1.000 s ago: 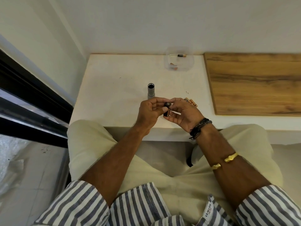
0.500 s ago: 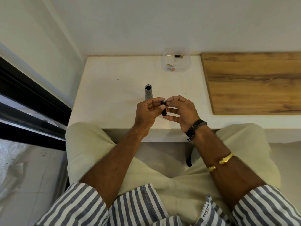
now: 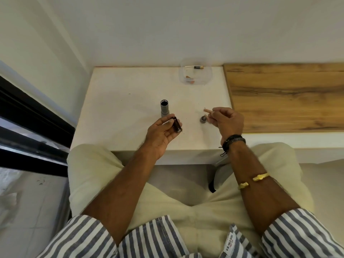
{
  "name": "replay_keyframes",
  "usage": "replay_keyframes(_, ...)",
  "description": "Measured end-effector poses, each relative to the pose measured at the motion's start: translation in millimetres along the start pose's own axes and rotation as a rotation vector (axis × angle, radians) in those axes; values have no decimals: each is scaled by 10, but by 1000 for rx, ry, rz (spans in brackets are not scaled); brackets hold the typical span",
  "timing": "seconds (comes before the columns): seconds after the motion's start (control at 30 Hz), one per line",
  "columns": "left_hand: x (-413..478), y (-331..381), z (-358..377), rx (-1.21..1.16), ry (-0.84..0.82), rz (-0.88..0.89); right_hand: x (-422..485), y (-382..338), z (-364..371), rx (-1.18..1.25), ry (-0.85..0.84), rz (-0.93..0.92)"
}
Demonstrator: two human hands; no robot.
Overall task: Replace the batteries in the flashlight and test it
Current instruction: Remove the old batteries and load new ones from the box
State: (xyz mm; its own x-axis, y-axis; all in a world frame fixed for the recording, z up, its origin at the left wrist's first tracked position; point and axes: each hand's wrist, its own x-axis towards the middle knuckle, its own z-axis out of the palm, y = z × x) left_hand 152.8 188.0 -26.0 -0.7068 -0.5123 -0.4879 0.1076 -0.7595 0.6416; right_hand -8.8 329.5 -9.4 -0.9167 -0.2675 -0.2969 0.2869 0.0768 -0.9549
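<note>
Apart now, my hands. Left hand point(image 3: 162, 133) grips the dark battery holder point(image 3: 176, 126) near the worktop's point(image 3: 115, 112) front edge. Right hand point(image 3: 229, 121) is curled; I cannot tell what it holds. Flashlight tube point(image 3: 164, 108) stands open just behind, cap point(image 3: 203, 119) off. I think the new batteries and the test are left. Shirt tag point(image 3: 229, 243) says U.S. POLO ASSN.

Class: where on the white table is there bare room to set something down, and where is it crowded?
Bare: the white table left of the upright flashlight body, and the stretch between it and the clear container. Crowded: the front middle, around the left hand, right hand and end cap.
</note>
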Motion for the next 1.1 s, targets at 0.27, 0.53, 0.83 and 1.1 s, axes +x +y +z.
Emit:
replay_keyframes(0.27, 7, -36, -3, -11, -4, -48, 248, 246, -131, -504, 207, -132)
replay_keyframes(0.53, 27, 73, 82, -59, -8, -18, 343, 256, -59, -644, 214, -105)
replay_keyframes(0.83, -64, 182, 125, -112, -132, 28, 302, 100, 99, -564, 166, -222)
replay_keyframes(1.1, -16, 246, 145, -87, -106, 70, 847, -415, 876, -609, -21, -360)
